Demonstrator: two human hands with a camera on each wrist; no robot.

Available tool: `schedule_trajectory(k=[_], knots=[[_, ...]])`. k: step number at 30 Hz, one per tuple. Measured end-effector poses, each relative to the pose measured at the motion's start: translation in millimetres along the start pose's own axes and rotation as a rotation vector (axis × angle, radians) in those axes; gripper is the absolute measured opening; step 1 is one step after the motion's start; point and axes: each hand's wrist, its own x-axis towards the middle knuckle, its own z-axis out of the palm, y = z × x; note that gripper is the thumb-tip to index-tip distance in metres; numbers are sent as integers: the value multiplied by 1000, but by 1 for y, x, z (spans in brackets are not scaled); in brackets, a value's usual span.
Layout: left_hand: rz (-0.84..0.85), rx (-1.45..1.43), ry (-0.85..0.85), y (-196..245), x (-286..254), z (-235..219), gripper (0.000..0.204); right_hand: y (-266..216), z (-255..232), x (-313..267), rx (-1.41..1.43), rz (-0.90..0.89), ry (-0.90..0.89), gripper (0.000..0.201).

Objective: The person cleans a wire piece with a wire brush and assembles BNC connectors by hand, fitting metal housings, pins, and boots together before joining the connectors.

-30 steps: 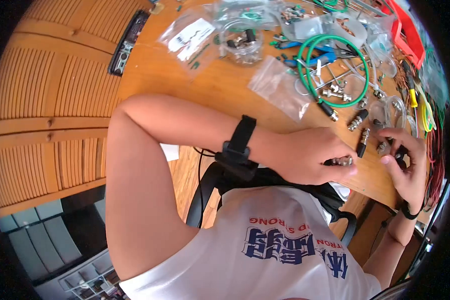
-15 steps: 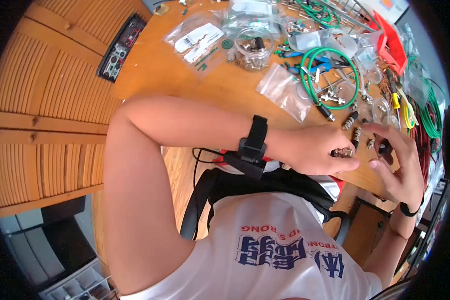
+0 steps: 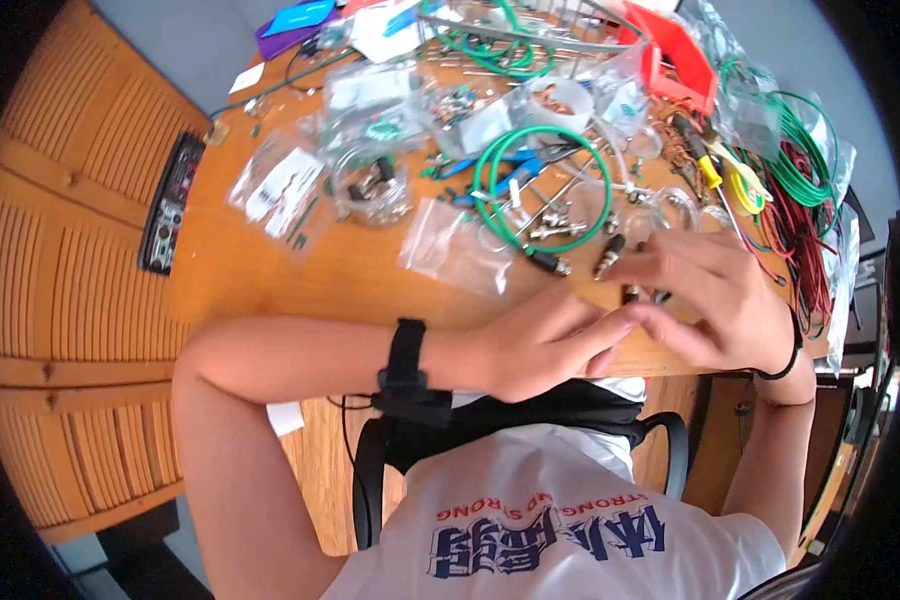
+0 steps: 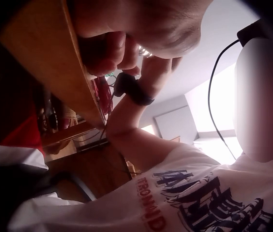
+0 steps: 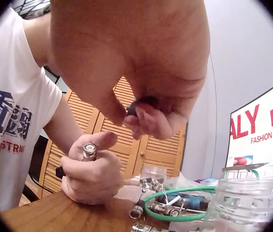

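In the right wrist view, my left hand (image 5: 92,176) is curled round a silver BNC connector (image 5: 89,151), whose round metal end points up past the thumb. Above it, my right hand (image 5: 136,58) holds a small black sleeve-like piece (image 5: 143,104) in curled fingers. The head view has the left hand (image 3: 545,345) and the right hand (image 3: 715,300) close together over the table's near edge, fingertips overlapping there. A glint of metal (image 4: 145,51) shows by the left hand (image 4: 151,24) in the left wrist view. Black-and-silver connectors (image 3: 610,256) lie just beyond the hands.
A green cable loop (image 3: 480,190), blue-handled pliers (image 3: 515,170), a plastic bag (image 3: 455,245) and a clear tub of connectors (image 3: 370,190) lie on the wooden table (image 3: 240,280). A red bin (image 3: 675,65) and a yellow-handled screwdriver (image 3: 708,170) are at the right.
The head view has turned, shifting the table leftward. My right hand has come over to the left hand, closing the gap between them; the left hand's connector is now hidden from the head view.
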Motion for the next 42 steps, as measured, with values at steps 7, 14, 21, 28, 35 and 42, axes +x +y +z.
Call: schedule_trajectory(k=[7, 14, 21, 28, 35, 42], knots=[[-74, 33, -39, 2, -1, -2, 47, -9, -14, -32, 336, -229, 342, 27], [-56, 66, -30, 1, -1, -3, 60, 35, -10, -170, 456, -607, 395, 33], [-243, 57, -79, 16, 0, -9, 49, 9, -14, -147, 435, -621, 397, 32], [-131, 117, -101, 8, 0, -9, 60, 14, -9, -115, 419, -624, 464, 31], [-65, 68, -48, 4, 0, -3, 61, 4, -5, -97, 340, -637, 577, 32], [-104, 73, -81, 6, 1, -7, 64, 28, -8, -53, 291, -688, 653, 34]])
